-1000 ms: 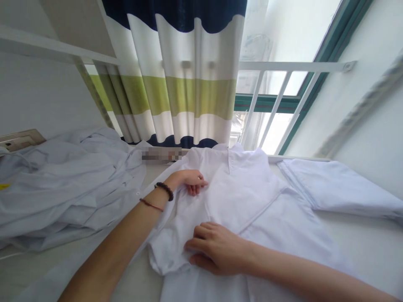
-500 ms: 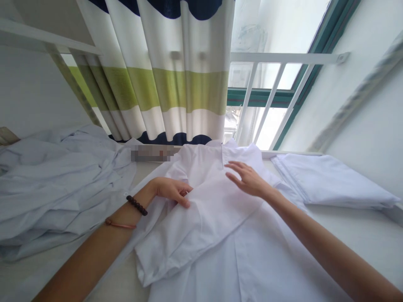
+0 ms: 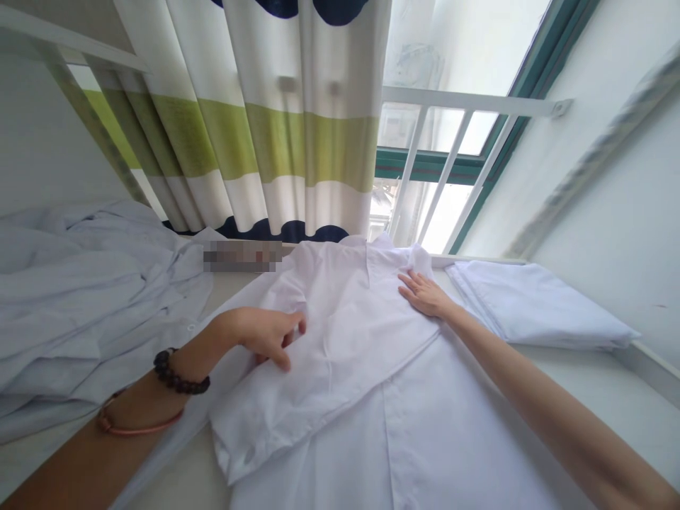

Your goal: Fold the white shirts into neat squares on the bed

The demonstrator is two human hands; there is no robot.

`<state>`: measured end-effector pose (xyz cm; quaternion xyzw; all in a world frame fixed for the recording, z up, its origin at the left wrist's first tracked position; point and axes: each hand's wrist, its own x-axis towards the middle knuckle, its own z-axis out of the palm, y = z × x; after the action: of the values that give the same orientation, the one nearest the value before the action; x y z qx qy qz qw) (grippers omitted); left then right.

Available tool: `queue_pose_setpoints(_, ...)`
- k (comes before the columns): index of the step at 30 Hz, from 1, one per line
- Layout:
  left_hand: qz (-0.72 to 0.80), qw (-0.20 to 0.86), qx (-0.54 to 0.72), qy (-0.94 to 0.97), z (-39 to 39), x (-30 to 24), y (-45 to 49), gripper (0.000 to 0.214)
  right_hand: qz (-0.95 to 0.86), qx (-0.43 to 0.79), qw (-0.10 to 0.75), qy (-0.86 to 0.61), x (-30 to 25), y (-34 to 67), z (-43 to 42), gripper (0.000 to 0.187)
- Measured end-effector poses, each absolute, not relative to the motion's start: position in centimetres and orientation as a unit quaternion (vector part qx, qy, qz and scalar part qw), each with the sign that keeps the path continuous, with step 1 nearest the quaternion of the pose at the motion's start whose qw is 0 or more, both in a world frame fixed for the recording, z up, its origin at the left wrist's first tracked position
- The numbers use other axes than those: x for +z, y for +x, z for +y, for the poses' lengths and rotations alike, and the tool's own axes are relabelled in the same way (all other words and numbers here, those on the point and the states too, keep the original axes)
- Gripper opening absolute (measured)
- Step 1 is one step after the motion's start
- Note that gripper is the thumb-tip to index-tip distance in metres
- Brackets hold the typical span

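Head cam, L fingers (image 3: 281,357) apart, R fingers (image 3: 413,285) spread on shirt (image 3: 350,312), btm cropped

Here's the left hand (image 3: 268,333) over the left-hand side of the white shirt (image 3: 340,368) — wrist bent, fingers half curled, thumb and forefinger parted. And the right hand (image 3: 423,292), palm down at the shirt's right-hand shoulder — fingers spread, forearm (image 3: 523,382) slanting back across the shirt.

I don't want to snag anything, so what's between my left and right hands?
Only the white garment, lightly creased, lies between the left hand and right hand in the head view.
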<state>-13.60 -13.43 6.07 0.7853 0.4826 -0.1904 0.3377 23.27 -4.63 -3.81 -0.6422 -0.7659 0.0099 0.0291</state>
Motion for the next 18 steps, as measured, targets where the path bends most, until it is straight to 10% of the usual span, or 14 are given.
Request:
queue_pose_setpoints(8, 0.274, 0.044, 0.079, 0.957, -14.3, 2.9, -4.9, 0.022, -0.743, -0.048, 0.084, -0.662, -3.2, 21.4, -3.6, 0.059)
queue_pose_setpoints(18, 0.251, 0.072, 0.05, 0.964, -17.4, -1.5, -7.4, 0.058, -0.748, 0.003, 0.054, -0.661, -4.2, 23.5, -2.1, 0.065)
